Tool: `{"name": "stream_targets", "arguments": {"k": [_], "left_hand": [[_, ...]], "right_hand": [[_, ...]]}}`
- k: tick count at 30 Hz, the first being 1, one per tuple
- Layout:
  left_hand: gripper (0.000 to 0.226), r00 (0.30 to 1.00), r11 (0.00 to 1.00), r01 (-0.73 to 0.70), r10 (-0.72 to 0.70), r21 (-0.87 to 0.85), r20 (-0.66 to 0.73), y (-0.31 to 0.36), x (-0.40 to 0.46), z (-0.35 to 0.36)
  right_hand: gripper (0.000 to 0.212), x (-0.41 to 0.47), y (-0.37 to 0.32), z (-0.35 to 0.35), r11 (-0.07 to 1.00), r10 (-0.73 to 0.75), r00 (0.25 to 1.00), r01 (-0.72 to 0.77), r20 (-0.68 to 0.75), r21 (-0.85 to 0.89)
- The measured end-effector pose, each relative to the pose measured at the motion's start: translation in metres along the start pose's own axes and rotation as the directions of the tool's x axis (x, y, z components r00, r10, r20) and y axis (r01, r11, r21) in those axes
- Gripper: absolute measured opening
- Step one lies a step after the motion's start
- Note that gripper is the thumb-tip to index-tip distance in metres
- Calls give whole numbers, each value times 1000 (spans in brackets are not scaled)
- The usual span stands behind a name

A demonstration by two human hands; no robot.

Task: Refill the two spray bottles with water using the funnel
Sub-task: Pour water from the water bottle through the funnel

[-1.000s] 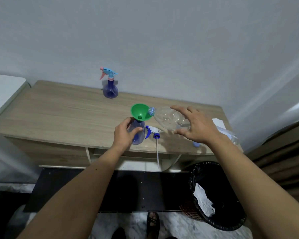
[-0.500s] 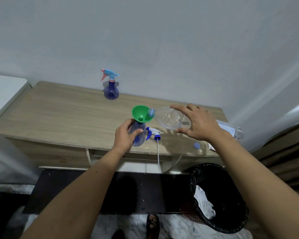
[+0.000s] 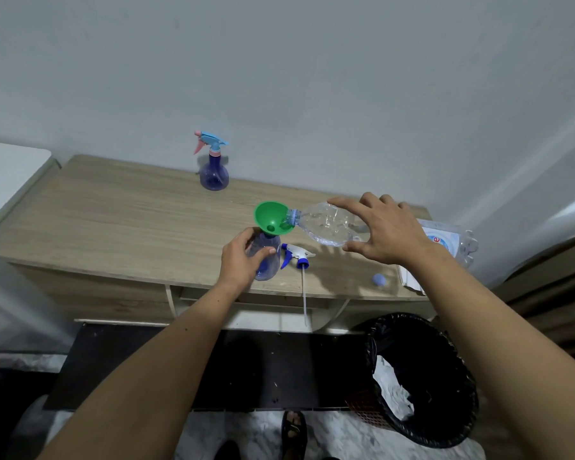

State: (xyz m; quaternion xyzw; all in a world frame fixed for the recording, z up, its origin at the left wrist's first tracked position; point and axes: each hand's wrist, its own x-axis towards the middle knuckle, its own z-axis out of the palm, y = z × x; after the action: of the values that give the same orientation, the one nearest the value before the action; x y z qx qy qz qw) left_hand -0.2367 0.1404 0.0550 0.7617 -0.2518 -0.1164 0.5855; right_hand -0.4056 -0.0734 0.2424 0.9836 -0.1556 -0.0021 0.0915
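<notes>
My left hand (image 3: pixel 243 260) grips an open blue spray bottle (image 3: pixel 269 258) standing near the front edge of the wooden table (image 3: pixel 120 224). A green funnel (image 3: pixel 272 218) sits in the bottle's neck. My right hand (image 3: pixel 384 229) holds a clear plastic water bottle (image 3: pixel 326 225) tipped nearly flat, its mouth over the funnel's rim. The bottle's white and blue trigger head (image 3: pixel 297 255) lies on the table beside it, its tube hanging over the edge. A second blue spray bottle (image 3: pixel 214 171) with a light blue trigger stands capped at the back by the wall.
A small blue cap (image 3: pixel 378 279) lies near the table's front right. Papers and another clear labelled bottle (image 3: pixel 445 240) sit at the right end. A black-lined bin (image 3: pixel 422 376) stands on the floor below right. A white surface (image 3: pixel 7 171) adjoins the table's left.
The view has shifted a little. The water bottle stays tipped at the funnel, and both hands keep their holds.
</notes>
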Motion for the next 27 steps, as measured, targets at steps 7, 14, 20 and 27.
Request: {"name": "stream_targets", "arguments": {"k": [7,14,20,27], "left_hand": [[42,1000,1000,11,-11,7,0,0,0,0],[39,1000,1000,31,-31,0,-1,2,-1,0],[39,1000,1000,24,-24,-3,-1,4,-2,0],[38,1000,1000,18,-18,13,-6,5,-2,0]], "right_hand": [[91,2,1,-2,999,-7,1000,6,-3,-40],[91,1,5,3,1000,-3,1000,4,-28,16],[89,-6,7,19,982,33,999,-25,-39,188],[88,-16,-1,41,850,36,996,10,-77,527]]}}
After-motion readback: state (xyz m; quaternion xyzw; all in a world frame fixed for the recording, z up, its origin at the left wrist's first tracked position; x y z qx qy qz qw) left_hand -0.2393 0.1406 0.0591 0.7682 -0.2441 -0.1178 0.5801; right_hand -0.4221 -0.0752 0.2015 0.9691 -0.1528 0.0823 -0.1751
